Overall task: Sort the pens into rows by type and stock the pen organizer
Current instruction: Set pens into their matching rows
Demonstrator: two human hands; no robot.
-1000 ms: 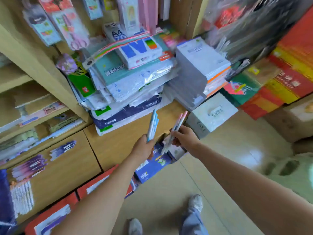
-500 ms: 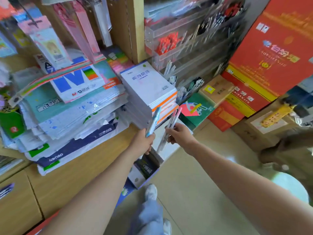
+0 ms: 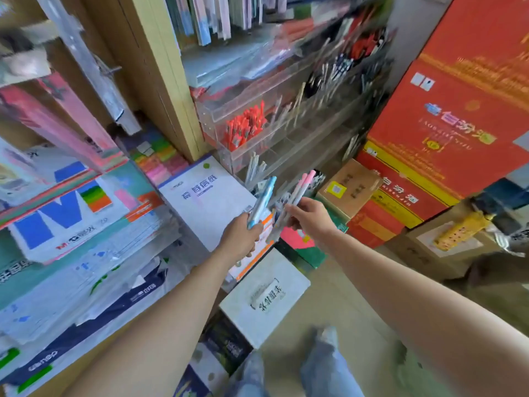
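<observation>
My left hand (image 3: 240, 235) grips a small bundle of blue pens (image 3: 262, 199), their tips pointing up and to the right. My right hand (image 3: 310, 216) holds a few pink-capped pens (image 3: 297, 193) at a similar slant. Both hands are raised in front of the clear acrylic pen organizer (image 3: 286, 116), a tiered rack against the shelf. One compartment holds red pens (image 3: 246, 126); others hold white and dark pens, blurred. The pen tips in my hands are just below the rack's lowest row.
Stacks of paper reams and notebooks (image 3: 86, 213) fill the wooden shelf on the left. A white box (image 3: 264, 296) stands below my hands. Red cartons (image 3: 446, 133) and brown boxes (image 3: 347, 187) stand on the right. My feet are on the tiled floor (image 3: 343, 316).
The view swung up and right, from the floor boxes to the pen organizer. Both hands, still holding their pens, rose toward the rack.
</observation>
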